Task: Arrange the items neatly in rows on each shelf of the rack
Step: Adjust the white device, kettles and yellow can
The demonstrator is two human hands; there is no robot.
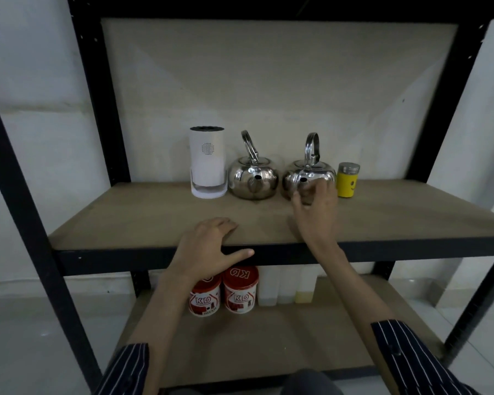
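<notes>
Right kettle (295, 174) — slide it level with left kettle (253, 179); left hand (208, 246) lies flat on shelf (126, 218), right hand (317, 215) blurred — grip unclear.

Yellow jar (347, 180), striped navy sleeves (417, 357)

blurred right hand (317, 215) covering front of right kettle (311, 170), left red tin (204, 302) half behind wrist

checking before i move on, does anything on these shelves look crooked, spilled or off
Only a small thing: the left shiny steel kettle has its handle leaning left, while the right steel kettle has its handle upright. Nothing looks spilled or tipped over.
</notes>
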